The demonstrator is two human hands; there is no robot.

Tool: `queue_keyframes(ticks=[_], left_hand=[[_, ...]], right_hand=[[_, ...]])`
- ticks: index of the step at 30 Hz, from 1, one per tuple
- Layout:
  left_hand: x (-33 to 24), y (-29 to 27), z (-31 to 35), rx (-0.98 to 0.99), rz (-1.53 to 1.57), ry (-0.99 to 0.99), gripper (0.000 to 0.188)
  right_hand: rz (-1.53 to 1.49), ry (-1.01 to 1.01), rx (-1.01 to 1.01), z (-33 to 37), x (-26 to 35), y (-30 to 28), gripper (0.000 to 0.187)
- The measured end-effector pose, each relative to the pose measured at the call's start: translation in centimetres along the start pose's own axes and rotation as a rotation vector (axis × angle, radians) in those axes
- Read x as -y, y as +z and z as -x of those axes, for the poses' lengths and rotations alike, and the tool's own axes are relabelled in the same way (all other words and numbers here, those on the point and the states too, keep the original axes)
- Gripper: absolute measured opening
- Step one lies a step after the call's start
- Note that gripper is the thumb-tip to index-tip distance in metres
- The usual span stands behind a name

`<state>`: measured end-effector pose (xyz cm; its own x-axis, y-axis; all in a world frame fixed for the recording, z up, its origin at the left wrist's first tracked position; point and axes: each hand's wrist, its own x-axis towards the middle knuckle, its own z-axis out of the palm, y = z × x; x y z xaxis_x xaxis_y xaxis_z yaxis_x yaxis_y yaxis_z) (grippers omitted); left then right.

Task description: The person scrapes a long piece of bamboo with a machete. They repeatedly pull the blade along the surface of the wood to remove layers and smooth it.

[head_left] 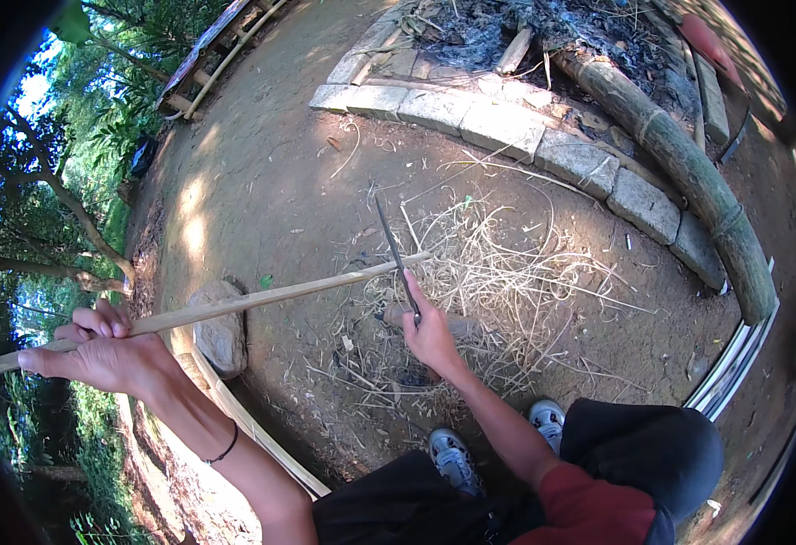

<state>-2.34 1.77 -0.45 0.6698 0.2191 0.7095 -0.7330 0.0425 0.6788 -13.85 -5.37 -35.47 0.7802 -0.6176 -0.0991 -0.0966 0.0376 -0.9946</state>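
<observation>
A long pale bamboo strip point(275, 296) slants across the view from the left rim to the middle. My left hand point(98, 352) is closed round its near end, thumb pointing outward. In my right hand point(432, 334) is a knife point(390, 234) with a long, narrow dark blade pointing up and away from me. The blade crosses the strip close to its far end and seems to touch it; my fingers hide most of the handle. Beneath and beyond my right hand, a tangle of thin, curled bamboo shavings point(498, 263) covers the dirt ground.
A rounded stone point(219, 338) lies below the strip, beside longer split bamboo pieces point(248, 422). A brick border point(507, 125) encloses grey ash point(466, 41). One thick bamboo pole point(675, 159) rests across that border. White-edged strips point(734, 363) lie at the right, and my shoes point(455, 459) are below.
</observation>
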Motion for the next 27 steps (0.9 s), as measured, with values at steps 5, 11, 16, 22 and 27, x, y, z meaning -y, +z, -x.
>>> queue_keyframes(ticks=[5, 11, 16, 22, 27], left_hand=[[-0.1, 0.4, 0.3, -0.043, -0.095, 0.071, 0.065], [-0.1, 1.1, 0.8, -0.056, -0.123, 0.087, 0.064], [0.3, 0.2, 0.1, -0.087, -0.100, 0.072, 0.061], [0.2, 0.4, 0.4, -0.096, -0.142, 0.089, 0.061], [0.3, 0.7, 0.3, -0.056, -0.159, 0.121, 0.062]], right_hand=[[-0.009, -0.039, 0.025, 0.3, 2.2, -0.8, 0.071], [-0.028, -0.010, 0.008, 0.4, 0.6, -0.1, 0.072], [0.022, -0.010, 0.017, -0.7, -1.1, -0.7, 0.070], [0.009, -0.094, 0.025, 0.8, 0.4, 0.3, 0.072], [0.095, -0.004, -0.010, -1.5, -3.8, -1.1, 0.073]])
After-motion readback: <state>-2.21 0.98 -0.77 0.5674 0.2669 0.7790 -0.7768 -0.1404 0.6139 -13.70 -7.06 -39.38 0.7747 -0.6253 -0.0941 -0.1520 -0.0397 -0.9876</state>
